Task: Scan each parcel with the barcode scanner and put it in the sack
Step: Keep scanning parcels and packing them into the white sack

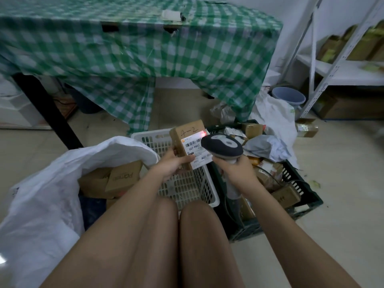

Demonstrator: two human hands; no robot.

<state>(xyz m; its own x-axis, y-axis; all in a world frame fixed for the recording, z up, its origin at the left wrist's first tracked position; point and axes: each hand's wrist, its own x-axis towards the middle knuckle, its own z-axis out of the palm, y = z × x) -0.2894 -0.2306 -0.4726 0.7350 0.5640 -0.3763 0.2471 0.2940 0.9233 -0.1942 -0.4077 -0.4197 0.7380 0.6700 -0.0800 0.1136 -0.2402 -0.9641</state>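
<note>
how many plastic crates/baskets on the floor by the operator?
2: a white slotted plastic basket under the left hand, and a dark green plastic crate of parcels beside it under the right hand. More could be hidden.

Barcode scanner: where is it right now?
Head view, centre-right: the barcode scanner is gripped by the right hand, aimed at the label of the cardboard parcel held by the left hand, above the white basket.

One head-worn camera looks forward and steeply down, close over the person's knees.
</note>
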